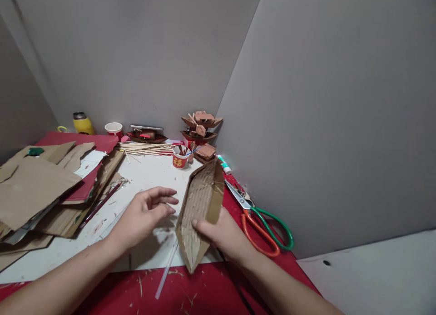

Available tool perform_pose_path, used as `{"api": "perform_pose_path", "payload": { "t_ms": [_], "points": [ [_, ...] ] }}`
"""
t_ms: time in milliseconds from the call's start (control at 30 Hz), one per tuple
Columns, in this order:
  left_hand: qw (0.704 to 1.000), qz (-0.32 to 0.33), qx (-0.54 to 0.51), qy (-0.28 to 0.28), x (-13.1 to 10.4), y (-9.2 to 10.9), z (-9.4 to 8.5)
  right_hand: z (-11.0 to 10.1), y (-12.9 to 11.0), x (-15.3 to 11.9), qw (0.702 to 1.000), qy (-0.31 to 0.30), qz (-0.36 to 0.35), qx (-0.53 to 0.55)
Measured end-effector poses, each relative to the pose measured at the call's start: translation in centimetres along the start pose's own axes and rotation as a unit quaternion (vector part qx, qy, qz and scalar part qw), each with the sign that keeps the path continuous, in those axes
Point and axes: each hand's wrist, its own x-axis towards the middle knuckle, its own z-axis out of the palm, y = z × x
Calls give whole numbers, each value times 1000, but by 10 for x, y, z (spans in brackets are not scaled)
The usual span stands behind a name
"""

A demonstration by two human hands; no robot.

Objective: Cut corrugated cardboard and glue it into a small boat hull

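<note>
A cardboard boat hull (200, 206) with pointed ends is tilted up in my right hand (221, 233). My right thumb presses on its ribbed inside, while the other fingers are hidden behind its side. To the left of the hull, my left hand (148, 212) hovers with fingers apart and nothing in it, not touching the boat. Below the hull, a thin translucent stick (166, 274) lies across the edge of the white sheet.
Scissors (250, 209) with green and orange handles lie at right, near a glue stick (224, 164). Torn cardboard (37, 187) is heaped at left. Behind are wooden sticks (146, 149), a red paper cup (179, 160), small finished boats (202, 120) and a yellow bottle (82, 124).
</note>
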Motion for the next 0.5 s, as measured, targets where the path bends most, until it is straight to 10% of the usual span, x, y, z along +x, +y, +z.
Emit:
{"api": "perform_pose_path", "payload": {
  "t_ms": [167, 500],
  "points": [
    [992, 110, 53, -4, -11, 14, 9, 9, -1, -14, 980, -190, 38, 56],
    [995, 83, 29, 38, -14, 0, 13, 11, -3, -17, 968, -227, 64, 86]
  ]
}}
